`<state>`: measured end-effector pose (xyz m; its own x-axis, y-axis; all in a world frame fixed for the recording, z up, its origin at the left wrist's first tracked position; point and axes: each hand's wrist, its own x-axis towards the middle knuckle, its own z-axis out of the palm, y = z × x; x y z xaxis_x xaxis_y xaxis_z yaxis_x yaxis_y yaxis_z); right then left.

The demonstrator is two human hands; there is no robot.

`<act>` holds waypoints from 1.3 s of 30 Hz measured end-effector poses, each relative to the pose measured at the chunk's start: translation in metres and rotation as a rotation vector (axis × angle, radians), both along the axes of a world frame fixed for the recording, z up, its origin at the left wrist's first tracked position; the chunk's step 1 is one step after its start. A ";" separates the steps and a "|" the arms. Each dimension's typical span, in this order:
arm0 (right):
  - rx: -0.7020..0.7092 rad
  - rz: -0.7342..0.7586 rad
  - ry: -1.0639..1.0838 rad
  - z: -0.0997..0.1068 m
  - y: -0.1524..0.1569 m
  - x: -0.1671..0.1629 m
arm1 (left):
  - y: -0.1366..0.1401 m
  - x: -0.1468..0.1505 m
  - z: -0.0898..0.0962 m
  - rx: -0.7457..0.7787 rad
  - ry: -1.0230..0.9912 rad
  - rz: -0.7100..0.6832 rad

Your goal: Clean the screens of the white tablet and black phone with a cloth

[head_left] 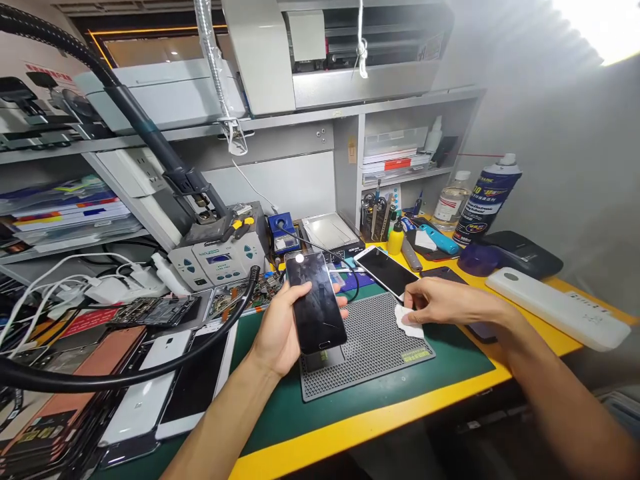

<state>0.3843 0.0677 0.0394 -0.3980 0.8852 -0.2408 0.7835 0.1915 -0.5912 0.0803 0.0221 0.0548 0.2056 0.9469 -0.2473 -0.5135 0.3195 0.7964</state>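
Note:
A black smartphone is in my left hand, screen facing up, with the thumb across its left edge and fingertips showing on the right side. Light reflects off the top of its dark screen. My right hand pinches a crumpled white wipe over the right edge of the grey perforated mat. Just behind my right hand lies a white-framed phone with a dark screen. Beneath the held phone, a dark flat piece on the mat is partly hidden.
Phone panels and housings crowd the left side, crossed by a black hose. A soldering station stands at the back. Toward the right are a yellow bottle, a spray can and a long white device.

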 end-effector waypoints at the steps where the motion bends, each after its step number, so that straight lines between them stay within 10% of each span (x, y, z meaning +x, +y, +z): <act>1: -0.001 0.008 -0.024 -0.002 -0.001 0.000 | 0.000 0.000 0.001 0.006 -0.003 0.002; 7: -0.013 0.091 -0.030 -0.001 -0.003 -0.003 | -0.002 0.000 0.004 0.053 -0.014 0.027; 22: -0.396 -0.009 0.945 0.027 0.009 -0.090 | -0.002 -0.004 0.002 0.041 0.009 0.077; 39: -0.267 -0.009 0.971 -0.004 -0.022 -0.117 | -0.004 0.001 0.002 0.013 0.004 0.129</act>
<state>0.2672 0.0461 0.0356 -0.5208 0.8537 -0.0068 -0.0593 -0.0441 -0.9973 0.0812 0.0180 0.0567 0.0812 0.9685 -0.2356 -0.5464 0.2410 0.8021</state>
